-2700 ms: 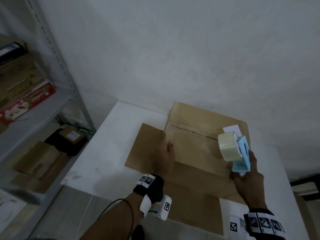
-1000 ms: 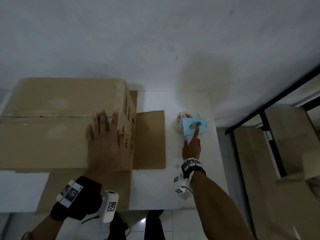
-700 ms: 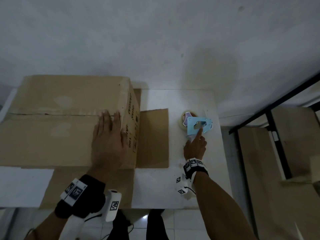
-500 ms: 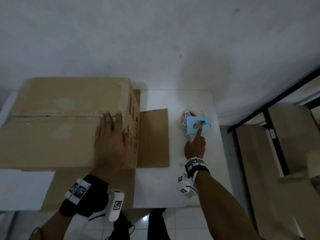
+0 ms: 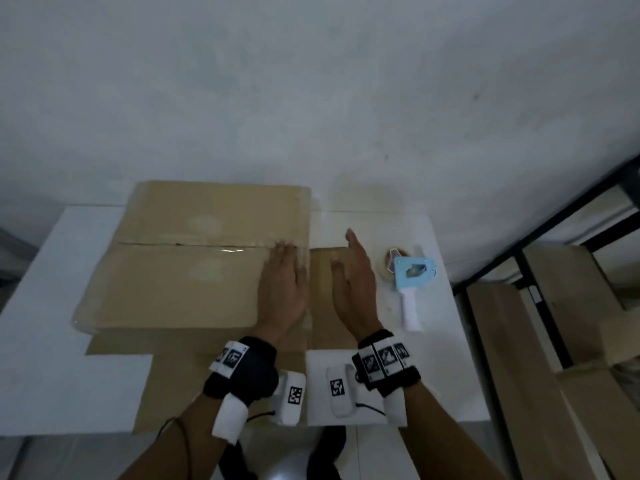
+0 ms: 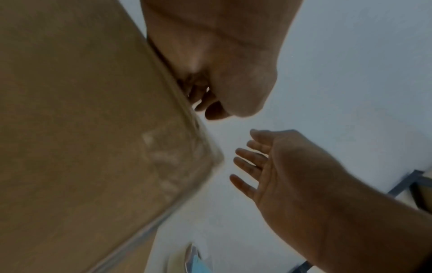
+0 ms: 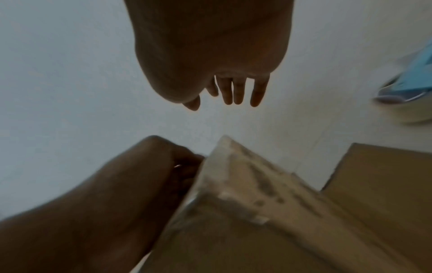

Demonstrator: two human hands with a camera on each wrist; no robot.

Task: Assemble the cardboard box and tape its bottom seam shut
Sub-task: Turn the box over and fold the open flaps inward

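Note:
The brown cardboard box [image 5: 180, 271] stands on the white table [image 5: 52, 271] with its closed flaps facing up. A shiny strip of clear tape lies along the right part of the seam [image 5: 221, 249]. My left hand [image 5: 282, 275] rests flat on the box top at its right edge, fingers straight. My right hand [image 5: 351, 271] hovers open just beside the box's right side, above a flap [image 5: 322, 306] lying on the table, and holds nothing. The blue tape dispenser [image 5: 412, 275] with its white handle lies on the table to the right of that hand.
A white wall rises directly behind the table. At the right stand a black metal frame [image 5: 540, 233] and stacked flat cardboard [image 5: 571, 341]. Another flap [image 5: 173, 375] lies over the table's front edge. Bare table shows left of the box.
My right hand has let go of the tape dispenser, which now lies on the table, and has moved left to the box's right side. My left hand stays flat on the box top.

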